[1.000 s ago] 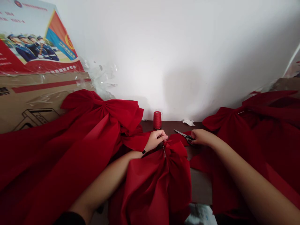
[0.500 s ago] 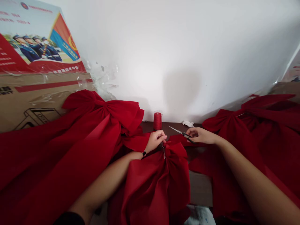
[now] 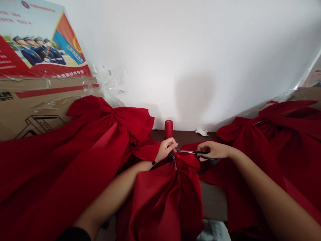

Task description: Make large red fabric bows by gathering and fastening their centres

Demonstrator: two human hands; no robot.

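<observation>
Left hand [image 3: 167,149] seemed to pinch the gathered cloth [image 3: 160,197], right hand [image 3: 216,149] gripped the scissors [image 3: 190,152]; imo they needed angling away from fingertips [image 3: 176,145].

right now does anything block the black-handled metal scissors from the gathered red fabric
Nothing visible does: the scissors, in the right hand, point toward the top of the gathered fabric, close to the left hand; contact is unclear.
</observation>
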